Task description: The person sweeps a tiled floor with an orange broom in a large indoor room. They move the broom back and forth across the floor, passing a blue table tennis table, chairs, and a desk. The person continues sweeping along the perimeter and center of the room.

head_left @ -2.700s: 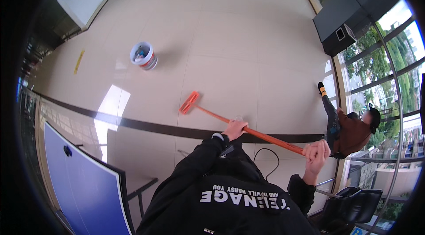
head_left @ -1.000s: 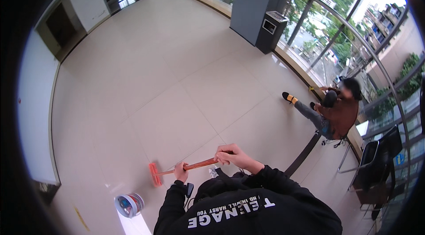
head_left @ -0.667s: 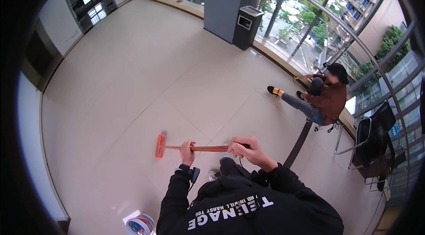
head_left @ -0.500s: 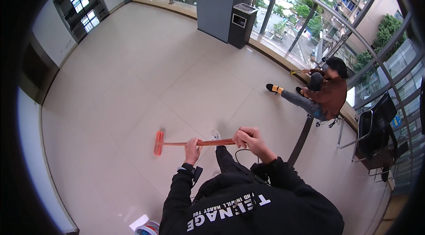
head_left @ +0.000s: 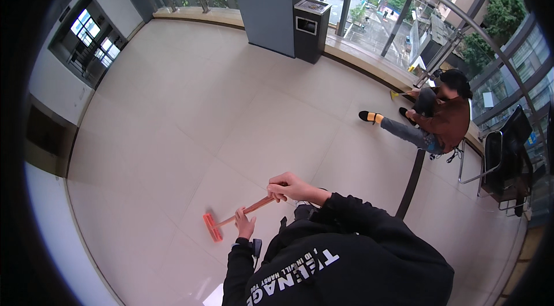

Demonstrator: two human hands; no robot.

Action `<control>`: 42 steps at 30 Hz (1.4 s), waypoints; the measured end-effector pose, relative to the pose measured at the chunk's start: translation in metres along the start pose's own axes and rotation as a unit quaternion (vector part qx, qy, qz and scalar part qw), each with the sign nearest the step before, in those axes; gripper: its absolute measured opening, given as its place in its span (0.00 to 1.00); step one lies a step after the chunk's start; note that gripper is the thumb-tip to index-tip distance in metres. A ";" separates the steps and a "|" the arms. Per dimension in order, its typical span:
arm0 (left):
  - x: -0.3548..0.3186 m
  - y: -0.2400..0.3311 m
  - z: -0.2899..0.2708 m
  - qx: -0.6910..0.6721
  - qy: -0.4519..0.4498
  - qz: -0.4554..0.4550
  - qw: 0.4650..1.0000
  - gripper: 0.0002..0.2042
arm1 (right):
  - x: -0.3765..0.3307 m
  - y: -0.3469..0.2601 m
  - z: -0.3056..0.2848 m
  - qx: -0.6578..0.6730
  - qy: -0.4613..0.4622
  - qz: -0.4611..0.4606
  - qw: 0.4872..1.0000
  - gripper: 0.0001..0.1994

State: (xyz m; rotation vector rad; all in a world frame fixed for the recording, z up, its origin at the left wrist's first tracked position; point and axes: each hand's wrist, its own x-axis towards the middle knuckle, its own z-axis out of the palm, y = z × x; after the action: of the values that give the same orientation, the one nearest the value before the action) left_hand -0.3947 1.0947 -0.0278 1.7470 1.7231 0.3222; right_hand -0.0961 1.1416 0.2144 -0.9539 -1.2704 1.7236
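Note:
A long-handled orange-red floor brush [head_left: 212,227] slants across the floor in front of me, its narrow rectangular head down at the left. My right hand [head_left: 290,186] is wrapped round the top of the reddish handle [head_left: 258,204]. Lower down, nearer the head, my left hand [head_left: 244,225] holds the same handle more loosely, its fingers partly straight along it. Whether the bristles press on the floor, I cannot tell.
At the right a person [head_left: 450,118] sits on the floor by the window ledge, holding a small yellow tool [head_left: 396,95]. Behind them stands a black chair [head_left: 505,153]. A black bin [head_left: 312,32] stands beside the grey pillar [head_left: 262,3]. A dark strip [head_left: 411,184] crosses the pale tiles.
My right hand has moved left and the handle now tilts more steeply. My left hand and the brush head have come nearer to me. The view has shifted.

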 end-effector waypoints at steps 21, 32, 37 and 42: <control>0.220 0.084 0.014 -0.054 0.084 0.295 0.950 0.46 | 0.086 -0.086 -0.109 -0.029 0.151 -0.075 0.985 0.13; 0.363 0.134 -0.065 -0.006 0.015 0.239 0.971 0.25 | 0.196 -0.113 -0.125 0.000 0.291 -0.144 0.946 0.16; 0.388 0.079 -0.112 -0.032 0.045 0.206 0.977 0.27 | 0.301 -0.107 -0.125 0.054 0.245 -0.126 0.960 0.15; 0.414 0.013 -0.155 -0.025 0.040 0.148 0.988 0.30 | 0.383 -0.096 -0.097 0.029 0.197 -0.063 0.978 0.15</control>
State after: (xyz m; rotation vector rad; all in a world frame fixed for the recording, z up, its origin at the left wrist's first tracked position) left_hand -0.4335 1.5352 -0.0129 1.9772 1.4938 0.5672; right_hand -0.1546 1.5427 0.2399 -1.0912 -0.9915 1.3825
